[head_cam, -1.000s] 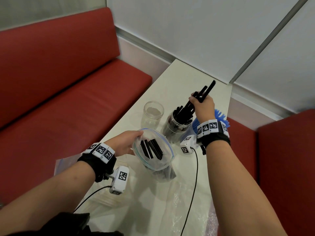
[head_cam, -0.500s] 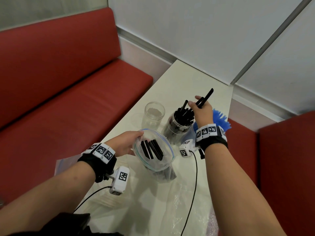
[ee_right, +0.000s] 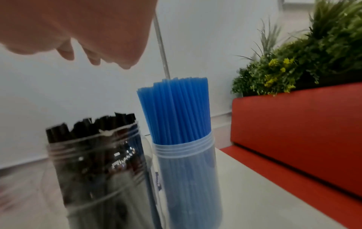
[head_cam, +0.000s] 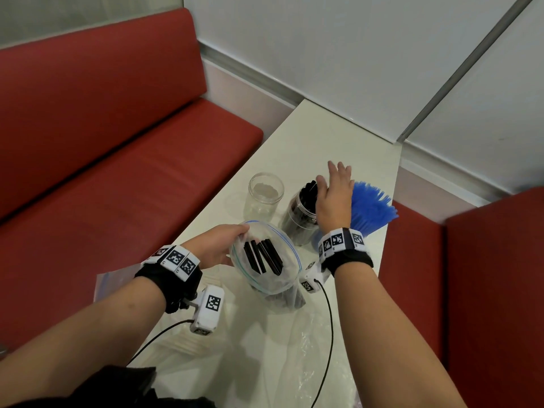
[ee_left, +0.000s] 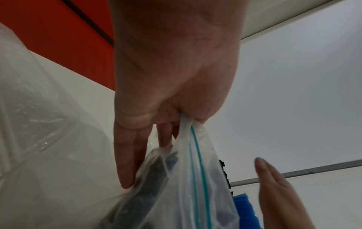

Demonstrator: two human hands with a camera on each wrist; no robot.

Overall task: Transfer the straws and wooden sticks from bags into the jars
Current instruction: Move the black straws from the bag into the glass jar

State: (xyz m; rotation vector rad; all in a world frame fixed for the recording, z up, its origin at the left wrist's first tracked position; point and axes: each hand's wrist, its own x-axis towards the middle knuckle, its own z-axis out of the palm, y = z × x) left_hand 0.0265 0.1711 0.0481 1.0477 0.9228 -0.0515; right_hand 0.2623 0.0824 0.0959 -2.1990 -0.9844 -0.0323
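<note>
My left hand [head_cam: 216, 245] [ee_left: 172, 86] pinches the rim of a clear zip bag [head_cam: 266, 257] [ee_left: 194, 178] and holds its mouth wide; a few black straws [head_cam: 262, 256] stand inside. My right hand [head_cam: 334, 198] [ee_right: 94, 27] hovers flat, fingers straight and empty, just over the clear jar [head_cam: 298, 214] [ee_right: 98, 178] packed with black straws [ee_right: 90, 125]. Right of it stands a jar of blue straws [head_cam: 369, 209] [ee_right: 180, 124]. An empty glass jar [head_cam: 265, 194] stands to the left.
The white table [head_cam: 323, 136] runs away from me between red bench seats [head_cam: 103, 201]. Crumpled clear plastic [head_cam: 294, 363] and another bag [head_cam: 109, 285] lie near me. Wrist-camera cables [head_cam: 326, 334] trail across the plastic. A plant [ee_right: 303, 54] tops the right bench back.
My right hand lowered a bunch of black straws into the jar, let them go and spread flat above it. The left hand and bag stayed put.
</note>
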